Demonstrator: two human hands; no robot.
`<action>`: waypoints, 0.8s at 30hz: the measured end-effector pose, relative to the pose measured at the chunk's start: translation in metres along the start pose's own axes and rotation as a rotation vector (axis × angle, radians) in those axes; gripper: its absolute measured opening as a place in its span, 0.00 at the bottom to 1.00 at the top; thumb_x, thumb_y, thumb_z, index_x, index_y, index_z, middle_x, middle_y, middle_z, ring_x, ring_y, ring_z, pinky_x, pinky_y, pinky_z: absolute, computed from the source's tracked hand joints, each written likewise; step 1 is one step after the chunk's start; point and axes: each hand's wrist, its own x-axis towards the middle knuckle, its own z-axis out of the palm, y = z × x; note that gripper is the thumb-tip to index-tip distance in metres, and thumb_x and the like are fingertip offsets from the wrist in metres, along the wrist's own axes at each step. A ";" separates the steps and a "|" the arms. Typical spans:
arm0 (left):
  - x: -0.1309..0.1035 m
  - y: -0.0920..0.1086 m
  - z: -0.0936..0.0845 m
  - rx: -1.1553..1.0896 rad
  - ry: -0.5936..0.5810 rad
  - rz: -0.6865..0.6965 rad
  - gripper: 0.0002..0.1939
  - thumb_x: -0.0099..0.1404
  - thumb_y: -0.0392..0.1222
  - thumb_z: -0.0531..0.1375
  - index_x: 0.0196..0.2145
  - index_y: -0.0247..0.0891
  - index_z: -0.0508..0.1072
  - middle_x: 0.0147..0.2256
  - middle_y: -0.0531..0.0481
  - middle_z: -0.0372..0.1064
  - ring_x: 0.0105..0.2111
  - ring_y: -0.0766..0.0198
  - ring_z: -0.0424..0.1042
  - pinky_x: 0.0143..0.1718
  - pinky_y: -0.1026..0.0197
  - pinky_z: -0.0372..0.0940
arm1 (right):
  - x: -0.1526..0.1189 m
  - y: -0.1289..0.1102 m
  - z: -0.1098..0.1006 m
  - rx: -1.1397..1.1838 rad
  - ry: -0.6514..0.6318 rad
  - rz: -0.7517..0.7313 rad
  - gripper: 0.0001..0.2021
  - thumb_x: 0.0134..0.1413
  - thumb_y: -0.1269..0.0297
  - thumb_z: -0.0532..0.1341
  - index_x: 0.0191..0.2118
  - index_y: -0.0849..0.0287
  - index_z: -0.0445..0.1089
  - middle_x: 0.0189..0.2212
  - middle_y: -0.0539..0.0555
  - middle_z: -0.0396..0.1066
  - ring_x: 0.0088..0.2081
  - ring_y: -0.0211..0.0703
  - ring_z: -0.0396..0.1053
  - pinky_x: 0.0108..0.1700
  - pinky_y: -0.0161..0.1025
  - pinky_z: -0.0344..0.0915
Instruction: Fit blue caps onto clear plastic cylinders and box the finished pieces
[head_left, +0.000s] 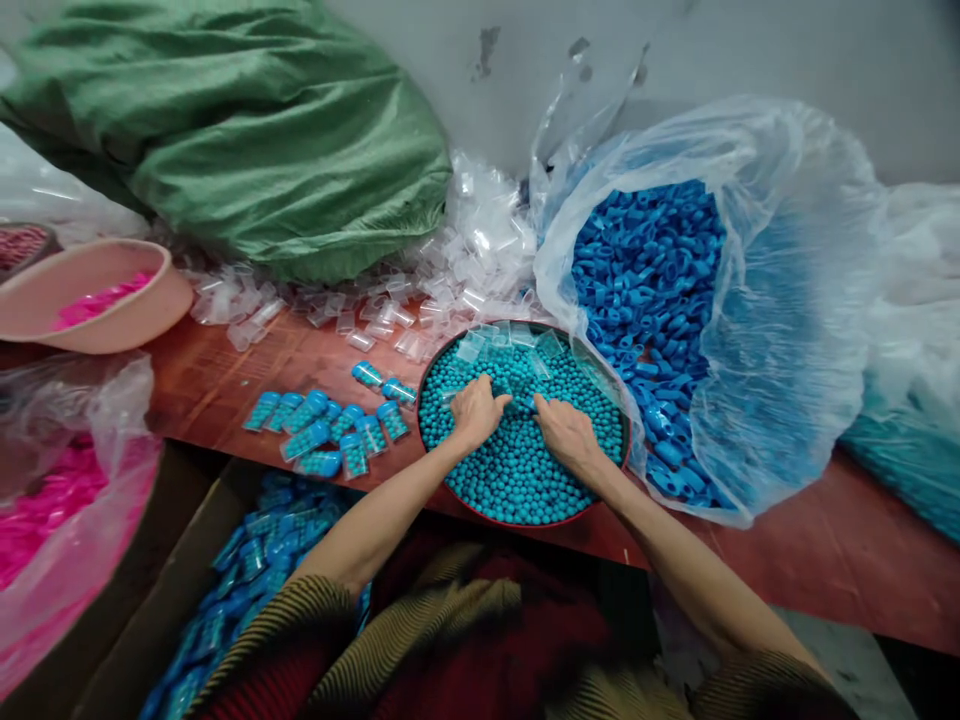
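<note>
From where I stand, the left hand [478,412] and right hand [570,432] nearly meet over a round tray [421,425] of turquoise beads [517,485]; what their fingertips pinch is too small to tell. Left of it, filled blue-topped bottles [306,441] lie on the red counter [206,385]. Farther back, clear containers [380,318] scatter before a green sack [247,140]. On the right, an open plastic bag [787,340] bulges with blue caps [649,270].

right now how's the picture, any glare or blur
Head view: white glare flecks the clear containers and streaks the bag of blue pieces; head view: the clothing at the bottom looks dark and soft; head view: the beads near the left hand and right hand look comparatively crisp.
</note>
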 end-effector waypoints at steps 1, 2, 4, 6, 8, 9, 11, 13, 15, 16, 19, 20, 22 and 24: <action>-0.001 0.002 0.003 -0.022 0.006 -0.001 0.21 0.60 0.49 0.59 0.47 0.35 0.66 0.45 0.36 0.70 0.47 0.50 0.70 0.44 0.54 0.61 | -0.002 0.000 0.001 0.022 -0.009 -0.011 0.16 0.63 0.63 0.49 0.53 0.60 0.63 0.35 0.60 0.72 0.37 0.47 0.70 0.33 0.37 0.60; -0.002 0.003 0.006 -0.044 0.013 -0.001 0.20 0.60 0.48 0.60 0.47 0.35 0.66 0.45 0.36 0.70 0.47 0.50 0.69 0.44 0.55 0.61 | -0.003 0.001 0.002 0.057 -0.018 -0.009 0.16 0.63 0.62 0.48 0.52 0.59 0.65 0.35 0.59 0.73 0.37 0.47 0.70 0.34 0.37 0.61; -0.004 0.006 0.011 -0.077 0.013 0.005 0.20 0.60 0.46 0.61 0.47 0.35 0.65 0.45 0.38 0.70 0.46 0.52 0.70 0.44 0.56 0.61 | 0.000 0.005 -0.001 0.160 -0.011 0.018 0.15 0.64 0.62 0.47 0.47 0.56 0.68 0.37 0.57 0.74 0.39 0.44 0.71 0.37 0.36 0.62; -0.005 0.007 0.016 -0.095 -0.007 0.026 0.19 0.59 0.44 0.61 0.47 0.36 0.64 0.42 0.40 0.71 0.44 0.53 0.71 0.43 0.56 0.62 | 0.006 0.010 -0.006 0.272 0.053 0.053 0.14 0.63 0.64 0.48 0.45 0.57 0.69 0.41 0.55 0.74 0.43 0.43 0.71 0.42 0.36 0.63; -0.005 0.007 0.022 -0.118 -0.016 0.054 0.21 0.59 0.42 0.61 0.49 0.37 0.63 0.38 0.43 0.72 0.40 0.54 0.72 0.41 0.57 0.62 | 0.010 0.012 -0.010 0.341 0.141 0.057 0.14 0.62 0.65 0.50 0.48 0.59 0.68 0.45 0.57 0.73 0.46 0.43 0.70 0.46 0.36 0.63; -0.004 0.006 0.024 -0.140 -0.013 0.071 0.22 0.59 0.41 0.61 0.50 0.38 0.62 0.37 0.45 0.72 0.39 0.55 0.72 0.41 0.57 0.62 | 0.010 0.013 -0.010 0.349 0.163 0.049 0.14 0.62 0.66 0.51 0.49 0.60 0.68 0.46 0.57 0.73 0.46 0.44 0.70 0.47 0.37 0.62; -0.002 0.005 0.029 -0.199 -0.002 0.089 0.23 0.58 0.39 0.61 0.50 0.37 0.61 0.36 0.46 0.72 0.39 0.57 0.72 0.42 0.57 0.62 | 0.008 0.012 -0.006 0.329 0.132 0.028 0.14 0.61 0.67 0.52 0.48 0.60 0.68 0.44 0.58 0.74 0.45 0.44 0.70 0.46 0.38 0.63; 0.000 0.004 0.032 -0.254 -0.004 0.069 0.22 0.56 0.37 0.62 0.49 0.35 0.63 0.37 0.46 0.71 0.39 0.58 0.71 0.43 0.58 0.62 | 0.003 0.011 0.001 0.308 0.069 0.004 0.12 0.60 0.67 0.53 0.46 0.59 0.69 0.41 0.57 0.74 0.43 0.44 0.71 0.43 0.37 0.64; 0.002 0.004 0.033 -0.279 -0.016 0.024 0.21 0.55 0.38 0.62 0.47 0.34 0.65 0.36 0.46 0.71 0.39 0.59 0.70 0.43 0.58 0.62 | -0.003 0.014 0.007 0.310 0.035 -0.010 0.12 0.59 0.68 0.54 0.47 0.58 0.69 0.41 0.56 0.74 0.43 0.44 0.71 0.44 0.37 0.64; 0.002 0.004 0.033 -0.278 -0.026 0.011 0.20 0.55 0.37 0.62 0.46 0.34 0.66 0.36 0.46 0.71 0.38 0.59 0.70 0.44 0.58 0.62 | -0.005 0.016 0.009 0.316 0.029 -0.012 0.12 0.58 0.68 0.55 0.47 0.58 0.68 0.42 0.56 0.74 0.44 0.44 0.71 0.44 0.37 0.64; 0.001 0.004 0.033 -0.236 -0.064 0.058 0.15 0.56 0.36 0.60 0.42 0.35 0.69 0.36 0.47 0.70 0.39 0.59 0.70 0.45 0.58 0.62 | -0.007 0.024 0.005 0.345 0.074 0.006 0.13 0.58 0.69 0.55 0.48 0.59 0.69 0.42 0.57 0.74 0.44 0.46 0.70 0.46 0.40 0.64; 0.000 0.003 0.033 -0.211 -0.072 0.099 0.13 0.57 0.37 0.59 0.42 0.35 0.70 0.36 0.46 0.70 0.40 0.59 0.69 0.45 0.57 0.62 | -0.005 0.025 0.002 0.363 0.127 0.009 0.13 0.58 0.69 0.54 0.48 0.59 0.69 0.41 0.57 0.74 0.44 0.46 0.70 0.47 0.40 0.64; -0.001 0.002 0.031 -0.160 -0.075 0.182 0.11 0.58 0.38 0.59 0.41 0.36 0.70 0.38 0.45 0.70 0.42 0.58 0.68 0.47 0.56 0.61 | -0.001 0.025 -0.005 0.405 0.254 -0.004 0.14 0.60 0.68 0.53 0.49 0.59 0.69 0.41 0.57 0.73 0.43 0.45 0.69 0.48 0.41 0.63; -0.003 0.002 0.029 -0.129 -0.087 0.235 0.10 0.60 0.39 0.58 0.40 0.37 0.70 0.38 0.45 0.69 0.42 0.58 0.68 0.47 0.56 0.61 | 0.004 0.021 -0.009 0.430 0.319 -0.047 0.15 0.61 0.67 0.51 0.50 0.58 0.69 0.39 0.56 0.73 0.42 0.45 0.68 0.47 0.40 0.63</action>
